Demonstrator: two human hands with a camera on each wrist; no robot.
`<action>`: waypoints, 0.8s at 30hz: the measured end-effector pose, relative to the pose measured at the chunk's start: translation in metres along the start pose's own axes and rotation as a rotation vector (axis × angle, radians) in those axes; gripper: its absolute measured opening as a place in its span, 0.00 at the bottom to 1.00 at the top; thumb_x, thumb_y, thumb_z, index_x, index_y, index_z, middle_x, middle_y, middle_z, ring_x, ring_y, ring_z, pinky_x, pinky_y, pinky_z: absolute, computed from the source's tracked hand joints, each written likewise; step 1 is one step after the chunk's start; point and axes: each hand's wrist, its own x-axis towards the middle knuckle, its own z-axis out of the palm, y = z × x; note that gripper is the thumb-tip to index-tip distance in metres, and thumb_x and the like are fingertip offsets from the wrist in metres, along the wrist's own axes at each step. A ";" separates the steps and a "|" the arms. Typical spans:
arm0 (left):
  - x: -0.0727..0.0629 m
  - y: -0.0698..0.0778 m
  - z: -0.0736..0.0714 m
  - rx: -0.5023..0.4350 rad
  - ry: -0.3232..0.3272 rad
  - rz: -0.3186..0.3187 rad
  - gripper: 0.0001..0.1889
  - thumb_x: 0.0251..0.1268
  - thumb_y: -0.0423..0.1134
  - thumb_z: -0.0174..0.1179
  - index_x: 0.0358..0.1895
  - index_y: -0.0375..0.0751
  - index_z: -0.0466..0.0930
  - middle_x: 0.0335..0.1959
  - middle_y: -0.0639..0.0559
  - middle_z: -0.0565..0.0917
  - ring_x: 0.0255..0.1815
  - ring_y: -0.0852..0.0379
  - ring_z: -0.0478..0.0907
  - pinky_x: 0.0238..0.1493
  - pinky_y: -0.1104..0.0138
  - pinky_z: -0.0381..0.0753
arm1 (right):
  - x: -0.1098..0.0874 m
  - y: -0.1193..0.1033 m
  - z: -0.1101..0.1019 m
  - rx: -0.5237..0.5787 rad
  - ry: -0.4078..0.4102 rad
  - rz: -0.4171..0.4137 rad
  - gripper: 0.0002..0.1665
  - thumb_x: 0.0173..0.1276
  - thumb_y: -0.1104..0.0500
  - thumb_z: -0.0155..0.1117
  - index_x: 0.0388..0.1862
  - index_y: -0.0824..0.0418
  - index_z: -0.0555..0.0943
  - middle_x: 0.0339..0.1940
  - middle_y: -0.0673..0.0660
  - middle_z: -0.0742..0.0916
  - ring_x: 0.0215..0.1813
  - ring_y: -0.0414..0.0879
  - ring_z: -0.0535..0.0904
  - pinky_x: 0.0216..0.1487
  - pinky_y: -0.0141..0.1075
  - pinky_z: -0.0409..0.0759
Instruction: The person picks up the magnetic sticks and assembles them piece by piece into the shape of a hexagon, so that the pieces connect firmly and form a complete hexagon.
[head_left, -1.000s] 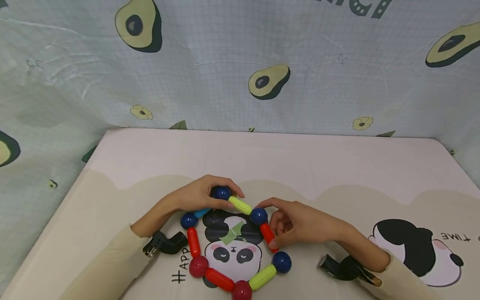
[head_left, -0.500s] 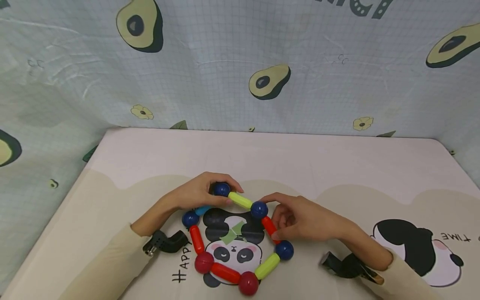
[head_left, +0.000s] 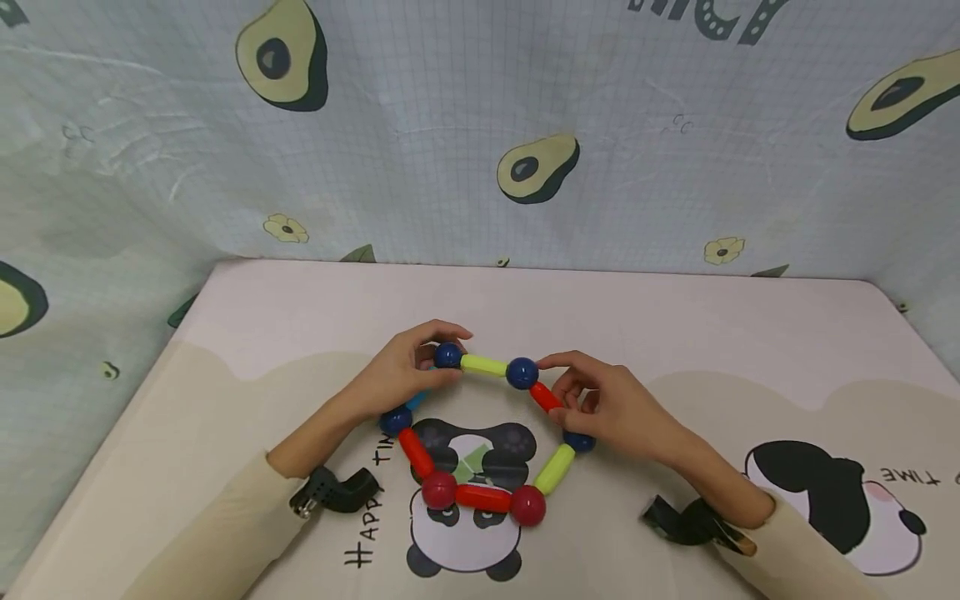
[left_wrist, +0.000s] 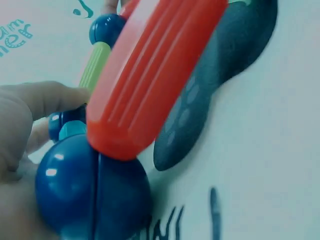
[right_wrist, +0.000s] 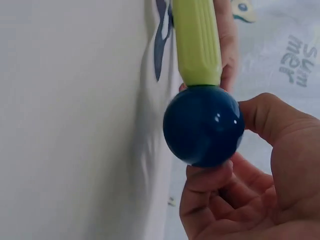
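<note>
Magnetic building sticks and balls are joined into one ring above the table in the head view. My left hand (head_left: 393,379) grips a blue ball (head_left: 448,355) at the far left corner, thumb in front and fingers behind. My right hand (head_left: 626,412) pinches a red stick (head_left: 546,397), its index finger reaching another blue ball (head_left: 522,372). A yellow-green stick (head_left: 483,365) links those two balls. Two red balls, one of them the right red ball (head_left: 528,506), form the near side. The left wrist view shows a red stick (left_wrist: 155,75) against a blue ball (left_wrist: 92,190).
A printed panda (head_left: 465,542) on the table cover (head_left: 525,300) lies below the ring. Further right is a second printed panda (head_left: 817,492). A hanging sheet with avocado prints (head_left: 420,75) stands behind the table. Each wrist wears a black camera mount, such as the left mount (head_left: 336,492).
Both hands have moved away from me with the ring in their grip. Its near side with the red balls has shifted up the picture and to the right, uncovering the lower panda face.
</note>
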 end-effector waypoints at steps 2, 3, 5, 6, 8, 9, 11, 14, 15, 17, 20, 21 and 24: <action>-0.001 0.000 0.000 -0.028 0.011 -0.003 0.27 0.59 0.25 0.63 0.63 0.33 0.68 0.58 0.37 0.71 0.51 0.46 0.76 0.52 0.63 0.76 | 0.001 0.004 -0.001 -0.022 0.034 -0.007 0.29 0.58 0.67 0.67 0.60 0.53 0.74 0.32 0.45 0.82 0.31 0.43 0.76 0.33 0.34 0.77; -0.001 0.001 -0.001 -0.035 0.012 -0.004 0.28 0.59 0.24 0.62 0.64 0.32 0.67 0.59 0.36 0.69 0.52 0.45 0.75 0.54 0.63 0.75 | 0.002 0.005 -0.002 -0.033 0.050 -0.013 0.29 0.58 0.67 0.67 0.59 0.54 0.74 0.32 0.45 0.82 0.30 0.42 0.76 0.32 0.34 0.77; -0.001 0.001 0.000 -0.020 0.015 -0.006 0.29 0.59 0.24 0.62 0.66 0.32 0.65 0.60 0.35 0.69 0.54 0.44 0.74 0.56 0.60 0.74 | 0.002 0.008 -0.003 -0.053 0.081 -0.020 0.29 0.57 0.68 0.67 0.59 0.56 0.74 0.31 0.46 0.81 0.28 0.42 0.75 0.31 0.33 0.77; 0.000 0.001 0.000 -0.003 0.020 -0.010 0.30 0.59 0.24 0.62 0.66 0.33 0.64 0.59 0.36 0.70 0.55 0.44 0.74 0.57 0.59 0.74 | 0.003 0.010 -0.004 -0.062 0.096 -0.021 0.29 0.57 0.68 0.68 0.59 0.57 0.74 0.31 0.46 0.81 0.27 0.42 0.75 0.30 0.33 0.77; 0.000 0.000 0.002 0.035 0.037 -0.016 0.31 0.60 0.24 0.62 0.68 0.34 0.64 0.58 0.37 0.72 0.56 0.43 0.74 0.57 0.56 0.73 | 0.003 0.013 -0.006 -0.075 0.116 -0.017 0.29 0.57 0.68 0.68 0.59 0.58 0.74 0.30 0.46 0.81 0.27 0.42 0.75 0.30 0.33 0.76; 0.001 0.000 0.003 0.057 0.048 -0.020 0.32 0.60 0.25 0.62 0.68 0.34 0.64 0.57 0.37 0.73 0.57 0.44 0.74 0.58 0.56 0.73 | 0.003 0.014 -0.007 -0.080 0.123 -0.013 0.29 0.56 0.67 0.69 0.59 0.58 0.74 0.30 0.46 0.81 0.27 0.42 0.75 0.30 0.33 0.76; 0.001 -0.001 0.006 0.088 0.072 -0.025 0.32 0.60 0.26 0.62 0.68 0.35 0.64 0.56 0.38 0.75 0.56 0.44 0.74 0.57 0.56 0.73 | 0.004 0.015 -0.008 -0.086 0.129 -0.007 0.29 0.56 0.67 0.69 0.58 0.59 0.74 0.30 0.46 0.81 0.27 0.42 0.75 0.29 0.33 0.76; 0.001 -0.002 0.010 0.116 0.109 -0.034 0.31 0.59 0.26 0.63 0.68 0.36 0.67 0.56 0.39 0.77 0.55 0.45 0.75 0.55 0.56 0.75 | 0.004 0.018 -0.008 -0.097 0.138 -0.011 0.28 0.57 0.67 0.69 0.58 0.60 0.75 0.30 0.46 0.81 0.27 0.41 0.75 0.29 0.32 0.76; 0.001 -0.003 0.011 0.121 0.119 -0.035 0.30 0.59 0.26 0.63 0.67 0.36 0.67 0.56 0.39 0.77 0.54 0.46 0.76 0.55 0.56 0.75 | 0.005 0.019 -0.008 -0.103 0.143 -0.015 0.28 0.57 0.67 0.69 0.57 0.60 0.75 0.29 0.46 0.81 0.27 0.41 0.75 0.29 0.32 0.76; 0.000 -0.003 0.013 0.126 0.135 -0.035 0.29 0.59 0.27 0.63 0.66 0.36 0.69 0.56 0.40 0.78 0.53 0.46 0.76 0.54 0.56 0.75 | 0.005 0.021 -0.006 -0.117 0.159 -0.020 0.26 0.58 0.67 0.69 0.56 0.61 0.76 0.29 0.45 0.81 0.28 0.41 0.74 0.29 0.32 0.75; -0.001 -0.003 0.015 0.137 0.156 -0.030 0.28 0.60 0.27 0.63 0.65 0.36 0.70 0.56 0.41 0.78 0.52 0.48 0.76 0.53 0.56 0.76 | 0.005 0.023 -0.004 -0.143 0.179 -0.015 0.24 0.59 0.67 0.69 0.56 0.61 0.76 0.28 0.45 0.80 0.28 0.40 0.73 0.28 0.31 0.73; -0.001 -0.003 0.016 0.146 0.163 -0.028 0.28 0.60 0.28 0.63 0.65 0.36 0.70 0.56 0.42 0.78 0.51 0.48 0.76 0.53 0.57 0.76 | 0.005 0.023 -0.004 -0.148 0.182 -0.011 0.24 0.59 0.66 0.69 0.56 0.61 0.76 0.28 0.45 0.80 0.28 0.40 0.73 0.27 0.31 0.73; -0.003 0.002 0.016 0.210 0.167 -0.017 0.27 0.59 0.29 0.64 0.63 0.37 0.71 0.55 0.43 0.78 0.50 0.49 0.76 0.50 0.58 0.77 | 0.004 0.021 -0.004 -0.170 0.173 -0.003 0.26 0.61 0.64 0.69 0.58 0.58 0.75 0.29 0.46 0.80 0.29 0.40 0.74 0.27 0.31 0.73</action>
